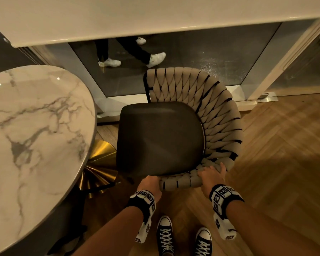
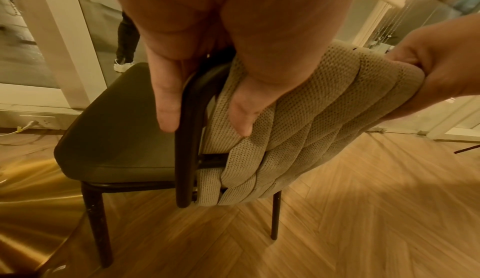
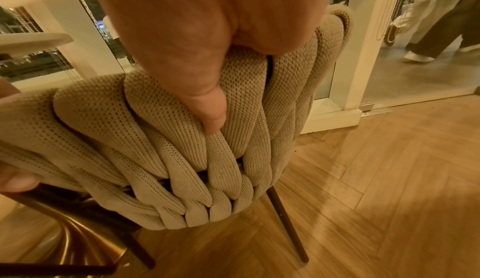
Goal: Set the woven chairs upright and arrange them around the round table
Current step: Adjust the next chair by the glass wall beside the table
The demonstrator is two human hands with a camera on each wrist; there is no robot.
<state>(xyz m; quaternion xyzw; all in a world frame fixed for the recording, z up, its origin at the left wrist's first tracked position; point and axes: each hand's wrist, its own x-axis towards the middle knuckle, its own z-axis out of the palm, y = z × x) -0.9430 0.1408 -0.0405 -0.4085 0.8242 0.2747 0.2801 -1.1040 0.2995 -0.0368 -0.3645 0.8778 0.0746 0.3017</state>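
Observation:
A woven chair (image 1: 207, 111) with beige braided straps and a dark seat (image 1: 159, 139) stands upright on its black legs, right of the round marble table (image 1: 33, 137). My left hand (image 1: 151, 182) grips the near end of the backrest where the black frame (image 2: 187, 138) curves down. My right hand (image 1: 211, 175) grips the woven rim a little further right, its thumb (image 3: 210, 107) pressed into the straps (image 3: 161, 138). In the left wrist view the chair (image 2: 298, 122) shows its legs on the floor.
The table's gold fluted pedestal (image 1: 100, 167) sits just left of the chair seat. Glass doors with white frames (image 1: 262, 80) stand behind the chair; another person's legs (image 1: 133, 52) walk beyond the glass. Herringbone wood floor (image 1: 284, 154) spreads to the right. My sneakers (image 1: 164, 235) are below.

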